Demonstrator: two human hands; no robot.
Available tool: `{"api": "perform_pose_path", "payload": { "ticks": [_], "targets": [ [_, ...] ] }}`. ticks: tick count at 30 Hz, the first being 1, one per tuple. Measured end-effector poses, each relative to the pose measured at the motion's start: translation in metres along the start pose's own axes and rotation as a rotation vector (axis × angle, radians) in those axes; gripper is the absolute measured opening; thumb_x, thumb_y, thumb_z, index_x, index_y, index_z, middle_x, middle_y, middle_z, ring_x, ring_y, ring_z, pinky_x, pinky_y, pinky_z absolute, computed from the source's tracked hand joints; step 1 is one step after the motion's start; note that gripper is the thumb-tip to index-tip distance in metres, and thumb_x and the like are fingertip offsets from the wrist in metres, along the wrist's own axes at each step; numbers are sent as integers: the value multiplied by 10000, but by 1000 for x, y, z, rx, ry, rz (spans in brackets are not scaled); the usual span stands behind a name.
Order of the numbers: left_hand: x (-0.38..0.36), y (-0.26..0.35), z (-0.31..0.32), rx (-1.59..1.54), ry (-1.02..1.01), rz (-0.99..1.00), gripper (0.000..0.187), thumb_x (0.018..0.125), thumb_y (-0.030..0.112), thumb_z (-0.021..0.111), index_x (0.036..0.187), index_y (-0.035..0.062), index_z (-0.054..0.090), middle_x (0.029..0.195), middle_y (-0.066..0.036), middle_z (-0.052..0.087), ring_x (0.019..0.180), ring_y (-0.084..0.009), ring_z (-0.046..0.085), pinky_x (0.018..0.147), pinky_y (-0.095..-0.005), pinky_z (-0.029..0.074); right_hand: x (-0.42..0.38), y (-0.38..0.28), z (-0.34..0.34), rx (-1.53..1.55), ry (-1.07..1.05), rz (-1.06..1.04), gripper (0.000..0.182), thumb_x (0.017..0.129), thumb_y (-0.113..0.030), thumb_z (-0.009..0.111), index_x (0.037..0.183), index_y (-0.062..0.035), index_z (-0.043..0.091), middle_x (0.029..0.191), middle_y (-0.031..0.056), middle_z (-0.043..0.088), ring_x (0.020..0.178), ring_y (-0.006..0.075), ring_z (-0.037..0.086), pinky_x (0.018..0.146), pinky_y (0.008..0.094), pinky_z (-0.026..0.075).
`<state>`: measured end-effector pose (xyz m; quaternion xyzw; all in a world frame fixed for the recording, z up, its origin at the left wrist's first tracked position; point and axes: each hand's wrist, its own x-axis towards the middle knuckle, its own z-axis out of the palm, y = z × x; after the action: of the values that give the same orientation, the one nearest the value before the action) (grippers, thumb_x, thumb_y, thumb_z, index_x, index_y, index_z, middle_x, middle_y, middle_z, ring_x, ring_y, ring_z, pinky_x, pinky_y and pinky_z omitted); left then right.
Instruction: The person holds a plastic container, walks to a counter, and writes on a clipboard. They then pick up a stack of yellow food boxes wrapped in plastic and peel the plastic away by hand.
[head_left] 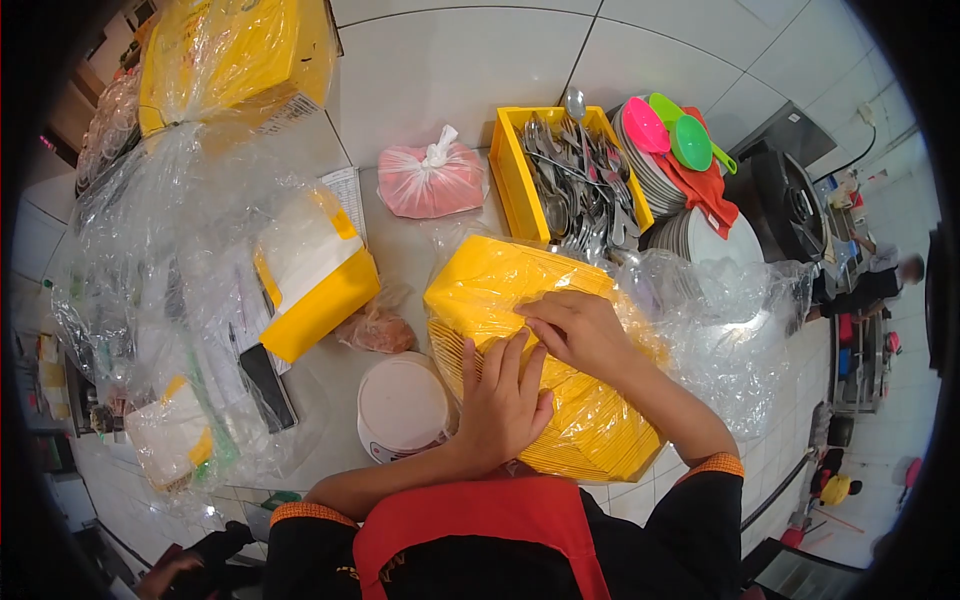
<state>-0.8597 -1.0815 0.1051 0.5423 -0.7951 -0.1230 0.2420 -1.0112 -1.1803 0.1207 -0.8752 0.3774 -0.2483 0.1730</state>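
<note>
A large stack of folded yellow cartons (600, 425) in clear plastic lies in front of me. My left hand (500, 400) rests on the stack's near left part, its fingers spread over the plastic. My right hand (575, 330) is on top of the stack, fingers bent together at the wrapping; what they pinch is too small to make out. The fingertips of both hands are close together. Loose clear plastic (735, 340) spreads out to the right of the stack. Left of it stands a round white container (403, 400).
A yellow cutlery bin (510, 180), stacked plates (712, 240) and colored ladles (690, 142) stand behind. A tied pink bag (432, 180), a yellow-white box (325, 290), a phone (267, 388) and a plastic-wrapped carton (235, 60) are leftward. Another person (880, 280) is far right.
</note>
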Motion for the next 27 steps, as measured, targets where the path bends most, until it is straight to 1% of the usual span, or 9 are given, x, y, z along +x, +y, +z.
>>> {"api": "perform_pose_path", "payload": {
  "ticks": [6,9,11,12,17,19,20,22,27],
  "targets": [
    [-2,-2,-6,-30,11,-24,566,768,314,637,1267,77,513,1356,-235,363,1245,-380,340,1020,-657,153,5,2,-3,-1,-55,-60,177,810,-138,607,963,-79,673,844,102,662,759,288,632,661,394,505],
    [-2,-3,-5,-20,-11,-25,571,780,323,627,1289,92,510,1383,-252,340,1259,-390,328,1020,-662,144,15,-2,-11,-7,-111,-48,180,800,-159,614,946,-76,679,779,107,660,719,293,633,635,394,498],
    [-2,-3,-4,-23,-18,-25,573,785,329,621,1296,95,511,1395,-252,336,1264,-387,326,1022,-663,140,21,-4,-15,131,-227,183,164,788,-189,626,890,-78,691,703,105,649,654,293,627,595,389,488],
    [-2,-3,-4,2,-18,-23,575,786,338,617,1299,100,514,1394,-249,344,1266,-383,328,1018,-660,153,21,-5,-13,130,-226,183,164,788,-189,626,890,-78,691,703,105,649,654,293,627,595,389,488],
    [-4,-2,-3,78,-11,-29,577,786,373,608,1294,112,528,1387,-232,372,1258,-354,343,1020,-612,175,17,-14,4,125,-4,302,139,767,-214,681,805,-82,703,657,98,638,588,253,618,557,351,483],
    [-4,-1,-2,123,32,-23,572,783,390,606,1270,98,539,1385,-222,387,1227,-329,363,1013,-547,178,16,-15,7,127,15,334,137,766,-206,691,823,-81,702,683,93,646,585,247,618,555,343,483],
    [-4,-1,-1,124,33,-23,572,783,390,606,1270,98,539,1385,-222,387,1227,-329,363,1013,-547,178,16,-14,8,127,39,374,139,765,-197,701,840,-80,700,708,88,654,583,242,618,552,334,484],
    [-3,-1,0,149,60,-24,564,775,394,611,1229,65,556,1382,-212,401,1181,-311,383,998,-502,175,17,-12,8,153,55,311,138,773,-185,700,863,-81,698,738,80,658,581,243,615,554,332,485],
    [-3,-2,0,135,83,-16,561,764,388,624,1194,33,566,1371,-213,412,1150,-311,389,979,-493,190,17,-2,13,151,42,136,130,795,-152,679,907,-87,691,801,64,660,616,256,618,566,340,490]
  ]
}}
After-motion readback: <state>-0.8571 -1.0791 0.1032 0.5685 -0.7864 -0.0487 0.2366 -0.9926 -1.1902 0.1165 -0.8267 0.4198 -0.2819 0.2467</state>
